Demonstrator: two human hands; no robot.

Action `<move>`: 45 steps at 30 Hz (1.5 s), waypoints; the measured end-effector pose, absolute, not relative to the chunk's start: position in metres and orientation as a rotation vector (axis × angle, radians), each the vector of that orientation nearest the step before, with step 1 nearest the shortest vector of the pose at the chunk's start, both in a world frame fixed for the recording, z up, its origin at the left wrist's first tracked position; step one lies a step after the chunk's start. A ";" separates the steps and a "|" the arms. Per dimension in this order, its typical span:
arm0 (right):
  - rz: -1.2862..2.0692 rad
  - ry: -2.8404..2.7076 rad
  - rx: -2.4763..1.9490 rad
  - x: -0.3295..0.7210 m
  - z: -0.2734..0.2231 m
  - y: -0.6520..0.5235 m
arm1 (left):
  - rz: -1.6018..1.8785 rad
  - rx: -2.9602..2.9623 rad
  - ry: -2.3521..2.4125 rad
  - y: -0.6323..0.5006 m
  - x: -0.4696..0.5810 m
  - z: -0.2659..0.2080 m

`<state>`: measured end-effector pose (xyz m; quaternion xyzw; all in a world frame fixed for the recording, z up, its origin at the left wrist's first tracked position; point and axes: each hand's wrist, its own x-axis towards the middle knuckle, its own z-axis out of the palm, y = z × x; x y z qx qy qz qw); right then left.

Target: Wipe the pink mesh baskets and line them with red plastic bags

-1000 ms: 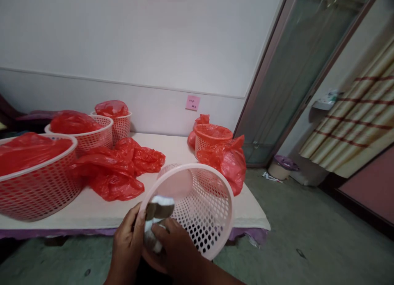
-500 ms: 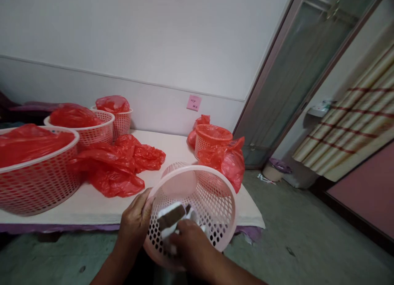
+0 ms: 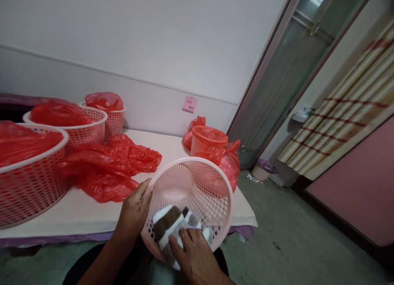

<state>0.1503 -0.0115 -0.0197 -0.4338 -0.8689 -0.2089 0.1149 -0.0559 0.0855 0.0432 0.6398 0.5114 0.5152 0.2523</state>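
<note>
White-topped platform [image 3: 89, 215] behind; our L hand [image 3: 135, 211] clamps pink round perforated-plastic basket [image 3: 176, 184] (hold steady); R hand [image 3: 197, 252] on brown-white cloth bundle [image 3: 168, 224], pinch unclear.

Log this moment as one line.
left hand: grips tilted pink basket by rim; right hand: on brown-and-white cloth at its mouth; nearby: red plastic on white surface

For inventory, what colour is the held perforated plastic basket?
The perforated plastic basket is pale pink, best in head view.
</note>
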 end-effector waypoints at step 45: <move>0.198 -2.588 -1.509 0.157 -0.007 0.096 | 1.353 2.090 1.475 0.100 -0.023 0.094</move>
